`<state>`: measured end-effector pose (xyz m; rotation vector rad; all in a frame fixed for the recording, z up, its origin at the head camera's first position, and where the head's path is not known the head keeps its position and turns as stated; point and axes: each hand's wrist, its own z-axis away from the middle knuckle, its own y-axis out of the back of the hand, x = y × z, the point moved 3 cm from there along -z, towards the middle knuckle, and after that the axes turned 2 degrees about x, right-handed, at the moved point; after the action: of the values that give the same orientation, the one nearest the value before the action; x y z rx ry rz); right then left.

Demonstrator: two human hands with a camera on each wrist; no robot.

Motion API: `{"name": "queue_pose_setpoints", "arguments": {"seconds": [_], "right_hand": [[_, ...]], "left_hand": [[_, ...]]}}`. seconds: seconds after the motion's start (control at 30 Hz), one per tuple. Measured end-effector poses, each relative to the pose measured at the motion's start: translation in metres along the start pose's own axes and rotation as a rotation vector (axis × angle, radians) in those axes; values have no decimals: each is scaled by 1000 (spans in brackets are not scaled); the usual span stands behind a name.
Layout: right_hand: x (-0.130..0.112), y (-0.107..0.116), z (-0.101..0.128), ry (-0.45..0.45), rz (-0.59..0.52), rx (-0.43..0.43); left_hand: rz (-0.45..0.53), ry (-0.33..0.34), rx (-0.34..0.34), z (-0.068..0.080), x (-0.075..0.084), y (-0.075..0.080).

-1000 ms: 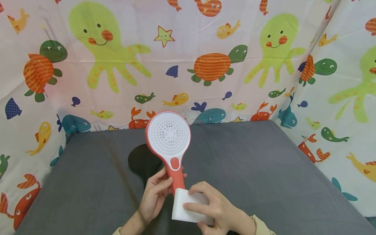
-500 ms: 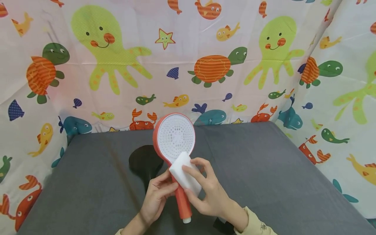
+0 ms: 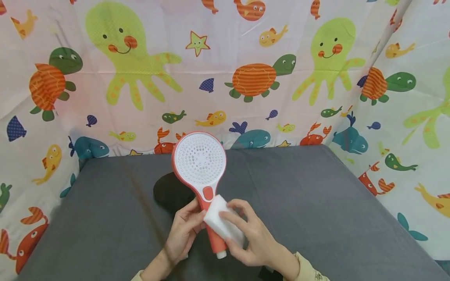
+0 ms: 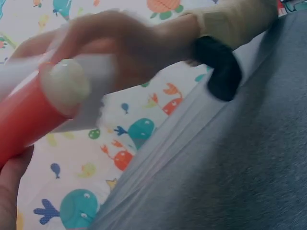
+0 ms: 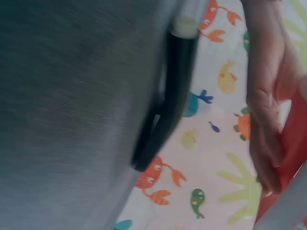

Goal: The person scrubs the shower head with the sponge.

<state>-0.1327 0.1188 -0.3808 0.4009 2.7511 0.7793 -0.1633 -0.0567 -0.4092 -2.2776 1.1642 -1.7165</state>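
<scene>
In the head view my left hand (image 3: 184,230) holds a red shower head (image 3: 200,158) by its handle, tilted up with the white nozzle face toward me. My right hand (image 3: 253,234) pinches a white sponge (image 3: 223,220) against the right side of that handle, just below the red button. From underneath, the left wrist view catches the handle's pale threaded end (image 4: 67,88), with the sponge blurred behind it. Part of the red handle (image 5: 292,134) also appears at the edge of the right wrist view.
A black shower head (image 3: 172,191) lies on the grey-covered table (image 3: 299,195) behind my left hand; its handle (image 5: 175,91) shows in the right wrist view. A curtain (image 3: 218,97) printed with sea animals stands around the back and sides.
My right hand rubbed the sponge from the handle's lower part up to the neck, then slid slightly back down. The red shower head swung right and turned, then came back left.
</scene>
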Motion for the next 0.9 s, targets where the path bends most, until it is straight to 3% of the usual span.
{"name": "queue_pose_setpoints", "arguments": {"seconds": [0.13,0.23,0.43,0.57,0.7,0.8,0.9], "right_hand": [[6,-4,-13,-140,76,24],[5,-4,-19,-159,108,20],[-10,-3,-12,-22,90,-32],[-18,-2,-2,75,89,-103],[-20,-2,2,148,68,-122],[-17,-2,-5,102,4,-58],[-12,-1,-16,-44,-59,34]], "left_hand": [[-18,66,-31,2,-8,-4],[-11,66,-28,3,-8,-6],[37,-42,50,1,4,-2],[10,-61,107,0,5,3],[11,-61,88,1,1,2],[45,-54,58,1,-1,-1],[38,-37,42,3,-3,-4]]}}
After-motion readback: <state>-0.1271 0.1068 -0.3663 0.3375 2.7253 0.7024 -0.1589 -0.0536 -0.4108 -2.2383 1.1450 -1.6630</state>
